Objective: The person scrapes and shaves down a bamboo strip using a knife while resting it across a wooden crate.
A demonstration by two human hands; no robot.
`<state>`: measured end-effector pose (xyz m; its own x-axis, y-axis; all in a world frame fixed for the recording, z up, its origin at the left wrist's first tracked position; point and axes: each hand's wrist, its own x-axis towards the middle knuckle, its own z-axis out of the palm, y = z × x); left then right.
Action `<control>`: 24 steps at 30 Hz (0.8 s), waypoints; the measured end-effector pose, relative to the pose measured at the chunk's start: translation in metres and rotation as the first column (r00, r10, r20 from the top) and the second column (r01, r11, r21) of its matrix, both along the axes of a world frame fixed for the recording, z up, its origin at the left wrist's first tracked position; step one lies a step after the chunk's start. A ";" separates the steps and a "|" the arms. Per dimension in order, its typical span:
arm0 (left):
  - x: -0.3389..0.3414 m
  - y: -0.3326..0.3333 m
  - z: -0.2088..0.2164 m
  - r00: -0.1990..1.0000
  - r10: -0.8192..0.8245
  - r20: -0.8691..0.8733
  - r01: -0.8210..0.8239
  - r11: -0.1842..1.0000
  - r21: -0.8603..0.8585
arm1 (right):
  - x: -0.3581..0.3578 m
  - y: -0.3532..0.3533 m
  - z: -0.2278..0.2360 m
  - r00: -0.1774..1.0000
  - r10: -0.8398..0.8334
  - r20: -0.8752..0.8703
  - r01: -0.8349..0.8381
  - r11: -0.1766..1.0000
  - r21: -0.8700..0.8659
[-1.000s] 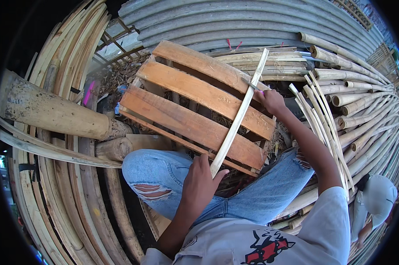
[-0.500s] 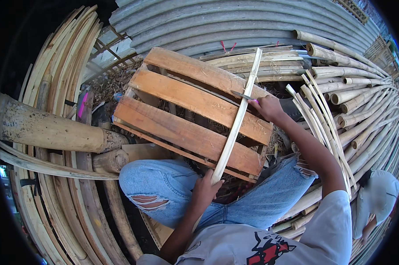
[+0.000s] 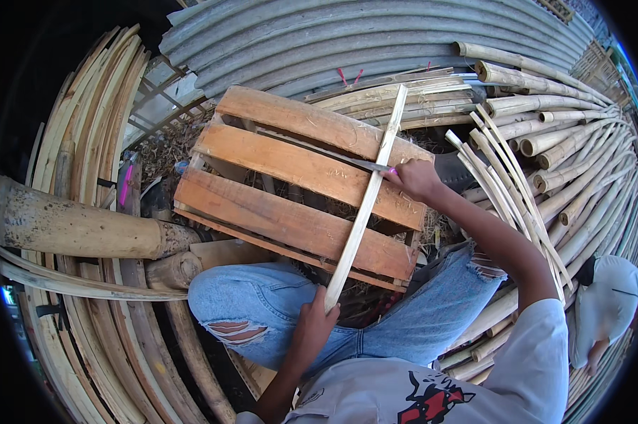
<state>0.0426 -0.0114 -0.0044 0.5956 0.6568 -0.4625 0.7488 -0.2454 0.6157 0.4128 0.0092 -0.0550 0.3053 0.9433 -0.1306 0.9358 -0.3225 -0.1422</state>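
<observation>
A long pale bamboo strip lies slantwise across a slatted wooden crate in front of my knees. My left hand is closed around the strip's near end, between my legs. In my right hand is a knife with a pink handle, its blade against the strip around its upper middle and pointing left. The fingers wrap the handle, so only a bit of pink shows. The strip's far end sticks out past the crate's back edge.
Bamboo poles are stacked on the right, with split strips leaning beside my right arm. More long strips and a thick bamboo pole lie at left. Corrugated sheets stand behind. Another person bends at the far right.
The knife and my right hand have moved down along the strip, toward me. My left hand still holds the near end, slightly lower and farther left.
</observation>
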 end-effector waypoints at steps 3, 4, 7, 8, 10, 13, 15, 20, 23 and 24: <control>-0.011 -0.011 0.009 0.999 -0.040 -0.011 0.040 0.997 -0.070 | 0.035 -0.001 0.002 0.977 -0.210 0.036 0.212 0.976 -0.055; -0.015 -0.019 0.014 0.998 -0.046 -0.046 0.041 0.993 -0.108 | 0.074 -0.005 -0.003 0.913 -0.394 0.106 0.394 0.919 0.021; -0.032 -0.027 -0.001 0.996 -0.084 -0.027 0.076 0.976 -0.205 | 0.112 -0.024 -0.009 0.906 -0.382 0.183 0.380 0.924 0.046; -0.030 -0.027 0.003 0.999 -0.046 -0.014 0.041 0.972 -0.231 | 0.107 -0.027 -0.013 0.898 -0.431 0.089 0.421 0.900 0.111; -0.034 -0.031 0.003 1.000 0.001 -0.009 -0.003 0.964 -0.266 | 0.087 -0.023 0.000 0.919 -0.387 -0.077 0.393 0.882 0.260; -0.031 -0.028 -0.017 0.997 -0.042 0.060 0.049 0.990 -0.129 | 0.083 -0.013 0.007 0.910 -0.397 -0.121 0.415 0.883 0.219; -0.032 -0.022 -0.020 0.992 0.083 0.094 -0.052 0.955 -0.293 | 0.058 -0.002 0.022 0.886 -0.422 -0.193 0.453 0.876 0.168; -0.002 0.006 0.003 0.976 0.186 0.116 -0.098 0.843 -0.529 | 0.044 -0.003 0.042 0.634 -0.409 -0.656 0.476 0.875 -0.084; 0.024 0.024 0.002 0.962 0.190 0.196 -0.052 0.832 -0.552 | 0.021 -0.010 0.059 0.290 -0.379 -0.879 0.505 0.841 -0.196; 0.033 0.032 0.003 0.952 0.186 0.242 -0.013 0.816 -0.578 | 0.010 -0.012 0.058 0.234 -0.398 -0.887 0.507 0.828 -0.238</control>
<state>0.0752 0.0203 -0.0010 0.7001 0.3939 -0.5956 0.5281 0.2758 0.8032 0.4231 -0.0031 0.0034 0.4415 0.7116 -0.5466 -0.0623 -0.5833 -0.8098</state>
